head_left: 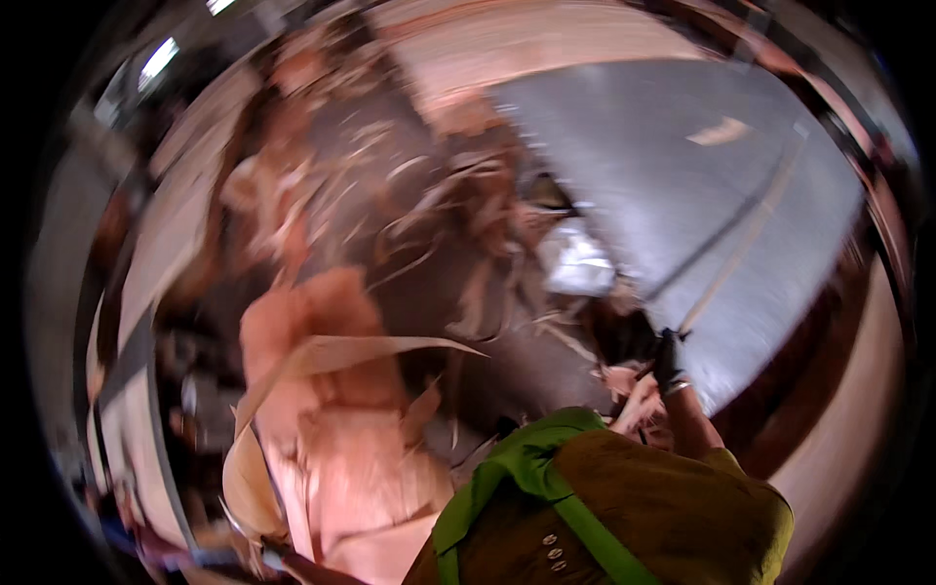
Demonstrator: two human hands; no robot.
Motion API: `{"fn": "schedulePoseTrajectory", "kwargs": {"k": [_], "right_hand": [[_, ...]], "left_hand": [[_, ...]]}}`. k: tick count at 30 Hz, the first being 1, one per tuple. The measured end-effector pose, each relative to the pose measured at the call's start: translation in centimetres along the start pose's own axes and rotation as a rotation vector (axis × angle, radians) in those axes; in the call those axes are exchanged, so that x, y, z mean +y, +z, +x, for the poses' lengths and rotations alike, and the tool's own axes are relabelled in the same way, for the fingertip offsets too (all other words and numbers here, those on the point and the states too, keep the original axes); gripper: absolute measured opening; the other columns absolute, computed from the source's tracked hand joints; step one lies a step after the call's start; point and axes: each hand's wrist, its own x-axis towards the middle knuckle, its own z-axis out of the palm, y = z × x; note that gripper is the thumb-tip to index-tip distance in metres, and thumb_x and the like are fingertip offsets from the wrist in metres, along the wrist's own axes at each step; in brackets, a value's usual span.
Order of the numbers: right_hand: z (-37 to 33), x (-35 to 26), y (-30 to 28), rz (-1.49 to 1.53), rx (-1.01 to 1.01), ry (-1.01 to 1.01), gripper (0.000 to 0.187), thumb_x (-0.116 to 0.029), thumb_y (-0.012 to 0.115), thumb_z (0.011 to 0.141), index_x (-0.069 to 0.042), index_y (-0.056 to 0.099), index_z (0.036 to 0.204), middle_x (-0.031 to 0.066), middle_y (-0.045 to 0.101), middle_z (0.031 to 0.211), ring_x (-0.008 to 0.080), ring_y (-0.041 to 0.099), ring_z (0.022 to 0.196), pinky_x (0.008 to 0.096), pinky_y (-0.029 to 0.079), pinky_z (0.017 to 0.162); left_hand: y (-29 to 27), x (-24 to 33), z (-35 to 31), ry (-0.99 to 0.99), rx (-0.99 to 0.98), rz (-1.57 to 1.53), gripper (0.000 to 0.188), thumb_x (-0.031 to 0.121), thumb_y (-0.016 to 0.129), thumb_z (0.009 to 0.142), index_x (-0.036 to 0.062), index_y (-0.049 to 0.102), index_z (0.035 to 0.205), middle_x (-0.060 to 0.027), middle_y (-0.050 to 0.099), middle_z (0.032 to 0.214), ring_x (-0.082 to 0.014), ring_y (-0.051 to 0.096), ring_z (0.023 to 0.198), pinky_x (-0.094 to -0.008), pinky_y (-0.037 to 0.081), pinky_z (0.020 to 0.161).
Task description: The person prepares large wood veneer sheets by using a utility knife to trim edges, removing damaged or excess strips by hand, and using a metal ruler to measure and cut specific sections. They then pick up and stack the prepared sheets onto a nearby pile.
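Note:
My right hand, in a dark glove, is closed around the near end of a long thin wooden stick. The stick slants away over a grey metal sheet and casts a shadow on it. Low at the left edge of the view, my left hand is small and smeared by motion. It appears closed on the lower end of a pale, curling veneer strip, which bends up and then tapers rightward across a stack of reddish veneer sheets. Its fingers do not show clearly.
Veneer scraps and shavings litter the brown floor ahead. A crumpled silvery bag lies beside the metal sheet. Pale wooden sheets lie at the far side, with a long pale board at the left. Blur hides finer detail.

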Motion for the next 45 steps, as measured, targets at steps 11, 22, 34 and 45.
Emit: {"fn": "schedulePoseTrajectory", "kwargs": {"k": [11,22,34,45], "right_hand": [[8.7,3.5,24.6,-0.141,-0.390,0.126,0.032,-0.028,0.047,0.092,-0.019,0.035,0.065,-0.0047,0.033,0.061,0.0117,0.036,0.055,0.0295,0.038,0.051],[28.5,7.6,48.0,-0.062,-0.656,0.216,0.018,-0.018,0.047,0.087,-0.006,0.059,0.092,0.0055,0.059,0.082,0.0196,0.058,0.071,0.0290,0.050,0.061],[36.0,-2.4,79.5,0.485,0.064,-0.234,0.029,-0.023,0.063,0.088,-0.017,0.041,0.070,-0.0033,0.039,0.053,0.0095,0.037,0.043,0.0250,0.035,0.040],[47.8,0.9,104.4,0.197,0.224,-0.369,0.020,-0.019,0.067,0.084,-0.012,0.055,0.070,-0.0007,0.051,0.056,0.0117,0.044,0.042,0.0271,0.033,0.039]], "left_hand": [[-0.4,-17.7,-20.7,-0.689,-0.234,0.190,0.023,0.024,0.055,0.086,0.0062,0.067,0.078,-0.0144,0.069,0.080,-0.0275,0.065,0.071,-0.0385,0.049,0.060],[8.2,8.8,-27.6,-1.045,-0.036,0.061,0.025,0.024,0.054,0.082,0.0029,0.067,0.080,-0.0156,0.068,0.081,-0.0318,0.064,0.072,-0.0423,0.049,0.060],[37.1,55.4,7.5,-0.043,-0.776,-0.184,0.025,0.026,0.054,0.085,0.0050,0.066,0.089,-0.0139,0.067,0.089,-0.0311,0.063,0.079,-0.0422,0.049,0.069],[56.4,91.3,34.2,0.810,-0.760,-0.372,0.033,0.029,0.056,0.086,0.0012,0.062,0.102,-0.0189,0.063,0.101,-0.0350,0.060,0.094,-0.0436,0.046,0.083]]}}
